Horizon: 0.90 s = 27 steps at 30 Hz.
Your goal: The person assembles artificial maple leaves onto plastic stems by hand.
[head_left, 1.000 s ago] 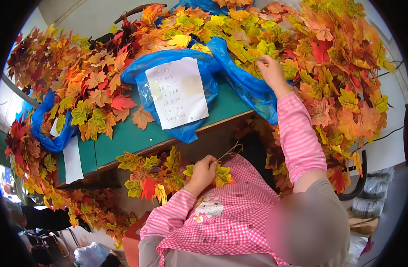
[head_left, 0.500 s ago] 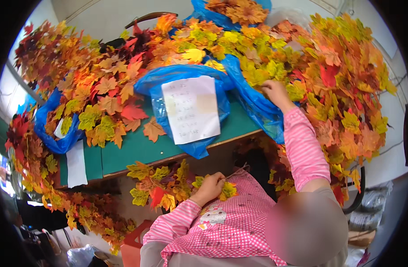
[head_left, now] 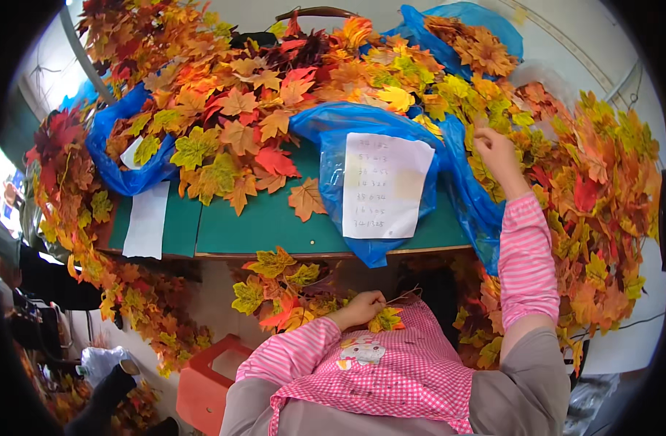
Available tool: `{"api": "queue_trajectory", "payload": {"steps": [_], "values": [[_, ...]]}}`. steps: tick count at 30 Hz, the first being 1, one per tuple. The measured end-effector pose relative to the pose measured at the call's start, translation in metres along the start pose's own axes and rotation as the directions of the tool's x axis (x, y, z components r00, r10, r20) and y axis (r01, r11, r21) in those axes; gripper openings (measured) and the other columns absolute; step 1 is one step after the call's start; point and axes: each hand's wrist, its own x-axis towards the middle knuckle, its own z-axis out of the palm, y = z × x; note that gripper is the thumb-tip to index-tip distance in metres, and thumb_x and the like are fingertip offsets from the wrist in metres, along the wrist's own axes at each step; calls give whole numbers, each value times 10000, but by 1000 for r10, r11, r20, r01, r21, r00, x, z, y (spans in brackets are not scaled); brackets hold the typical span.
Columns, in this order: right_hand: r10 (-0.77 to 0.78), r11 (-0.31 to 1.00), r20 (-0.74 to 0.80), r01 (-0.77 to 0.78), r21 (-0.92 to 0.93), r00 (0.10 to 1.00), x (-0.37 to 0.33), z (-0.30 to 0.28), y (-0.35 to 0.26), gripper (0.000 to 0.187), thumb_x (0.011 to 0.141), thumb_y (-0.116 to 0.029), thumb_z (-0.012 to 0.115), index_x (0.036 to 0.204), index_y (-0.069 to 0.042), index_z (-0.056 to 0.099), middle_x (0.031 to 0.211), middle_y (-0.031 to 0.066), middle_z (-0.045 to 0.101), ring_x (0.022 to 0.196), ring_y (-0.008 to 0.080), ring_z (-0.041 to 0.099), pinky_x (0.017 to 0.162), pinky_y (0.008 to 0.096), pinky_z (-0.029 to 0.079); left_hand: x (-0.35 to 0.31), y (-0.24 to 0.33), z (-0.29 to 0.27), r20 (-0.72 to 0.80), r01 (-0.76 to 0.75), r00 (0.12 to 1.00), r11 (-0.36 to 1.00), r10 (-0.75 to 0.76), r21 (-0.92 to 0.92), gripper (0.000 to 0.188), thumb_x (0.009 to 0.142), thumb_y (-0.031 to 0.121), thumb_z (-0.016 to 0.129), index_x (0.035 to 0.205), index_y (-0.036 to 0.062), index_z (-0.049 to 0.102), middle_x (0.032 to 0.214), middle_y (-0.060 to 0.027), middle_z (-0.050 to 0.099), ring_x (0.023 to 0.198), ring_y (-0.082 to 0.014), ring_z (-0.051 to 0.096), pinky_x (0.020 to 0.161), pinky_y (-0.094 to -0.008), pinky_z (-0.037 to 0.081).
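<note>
In front of my apron, my left hand is closed round the thin brown stem of a leaf garland. Artificial maple leaves in yellow, green and red hang from that garland to the left of the hand, below the table edge. One yellow-green leaf shows beside my fingers, over the pink checked apron. My right hand is raised over the pile of yellow-green leaves at the right of the table. Its fingers are bent together; what they pinch, if anything, is too small to make out.
Blue plastic bags lie on the green table, one under a handwritten paper sheet. Another paper hangs over the left edge. Leaf garlands drape both sides. A red plastic stool stands lower left.
The view has shifted, so the table sits further right and lower. My right hand remains over the yellow-green leaves, slightly lifted. My left hand keeps its hold on the garland stem.
</note>
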Motion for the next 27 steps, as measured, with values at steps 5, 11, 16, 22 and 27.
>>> {"api": "queue_trajectory", "payload": {"steps": [5,11,16,22,27], "values": [[-188,982,201,178,69,961,46,24,-72,214,849,-190,601,949,-23,689,881,150,702,841,277,679,744,373,520,1,4,-1,22,40,999,999,-40,12,134,863,143,603,889,12,607,808,-121,638,759,-199,597,686,-343,482],[-307,949,295,268,165,905,104,75,-73,221,855,-192,570,936,-32,700,914,133,704,848,303,665,760,379,519,0,12,-11,24,52,998,998,-52,22,144,862,155,604,888,14,614,819,-136,644,765,-228,613,685,-356,486],[-486,868,163,496,-21,859,132,119,-61,370,860,-142,512,1217,-111,604,1176,169,626,1064,391,575,955,462,441,3,11,-15,72,90,993,995,-93,48,137,855,151,607,889,19,617,827,-139,644,775,-242,617,694,-357,489],[-104,994,85,103,26,991,155,111,-11,277,847,-209,553,1032,-61,696,988,166,693,922,348,647,847,413,504,0,8,-17,82,106,991,993,-111,57,149,896,165,590,939,24,612,860,-98,646,809,-192,601,725,-331,484],[139,985,371,-88,-151,918,135,95,-24,389,774,-419,651,829,-43,730,886,172,696,852,346,656,786,409,507,5,8,-17,79,103,991,994,-106,34,124,869,142,598,907,26,616,839,-118,646,788,-216,611,713,-346,488]]}}
